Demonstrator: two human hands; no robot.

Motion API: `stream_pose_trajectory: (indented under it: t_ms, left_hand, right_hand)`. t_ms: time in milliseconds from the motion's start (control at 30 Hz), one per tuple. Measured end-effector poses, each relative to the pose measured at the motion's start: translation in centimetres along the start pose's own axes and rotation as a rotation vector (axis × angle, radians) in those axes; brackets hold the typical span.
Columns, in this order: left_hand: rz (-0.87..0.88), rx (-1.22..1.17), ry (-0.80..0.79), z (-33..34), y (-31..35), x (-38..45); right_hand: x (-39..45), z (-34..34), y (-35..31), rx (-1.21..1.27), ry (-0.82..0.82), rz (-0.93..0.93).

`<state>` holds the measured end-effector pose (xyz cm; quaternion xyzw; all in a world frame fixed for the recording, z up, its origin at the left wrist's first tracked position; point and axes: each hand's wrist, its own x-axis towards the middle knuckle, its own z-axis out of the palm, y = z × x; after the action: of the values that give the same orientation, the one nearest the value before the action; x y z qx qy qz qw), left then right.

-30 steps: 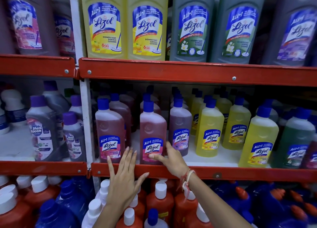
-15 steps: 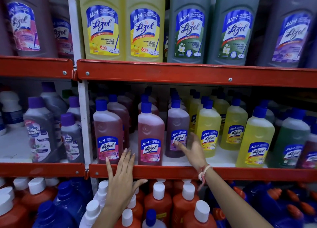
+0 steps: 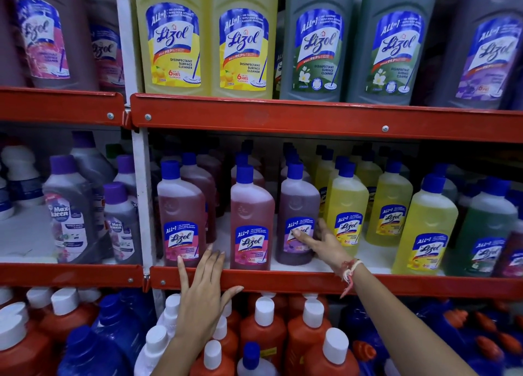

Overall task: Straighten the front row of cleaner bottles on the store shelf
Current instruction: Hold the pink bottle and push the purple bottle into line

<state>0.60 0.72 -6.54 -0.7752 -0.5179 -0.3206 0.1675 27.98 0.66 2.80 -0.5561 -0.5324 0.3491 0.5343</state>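
Note:
The middle shelf's front row holds small Lizol bottles: two pink ones (image 3: 181, 205) (image 3: 250, 214), a purple one (image 3: 297, 200) set a little further back, then yellow ones (image 3: 346, 203) (image 3: 424, 225) and a green one (image 3: 486, 228). My right hand (image 3: 321, 244) wraps the purple bottle's lower part, thumb across its label and fingers round its right side. My left hand (image 3: 202, 296) lies flat with fingers spread on the red shelf lip (image 3: 283, 282), its fingertips just below the gap between the two pink bottles, holding nothing.
Large Lizol bottles (image 3: 169, 36) stand on the shelf above, behind a red lip (image 3: 283, 115). Max Kleen bottles (image 3: 70, 214) fill the left bay past a white upright (image 3: 140, 191). Orange and blue bottles with white caps (image 3: 263, 327) crowd the shelf below my arms.
My right hand left the second pink bottle, moved right and closed round the purple bottle. My left hand stayed on the shelf lip.

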Motion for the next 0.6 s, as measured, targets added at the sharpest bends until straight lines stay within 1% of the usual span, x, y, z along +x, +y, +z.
stream_pose_trajectory:
  t_ms: [167,433,600]
  left_hand:
    - [-0.012,-0.013,-0.005,-0.3,0.3,-0.1]
    - [-0.025,-0.005,-0.032,-0.2,0.3,-0.1]
    - [-0.035,0.007,-0.042,-0.2,0.4,-0.2]
  right_hand:
    - [-1.7,-0.7,-0.1,-0.117,-0.054,-0.073]
    - [-3.4,-1.2,0.2,-0.101,-0.072,-0.137]
    - [-3.7,-1.4,0.4,-0.146,-0.075,-0.166]
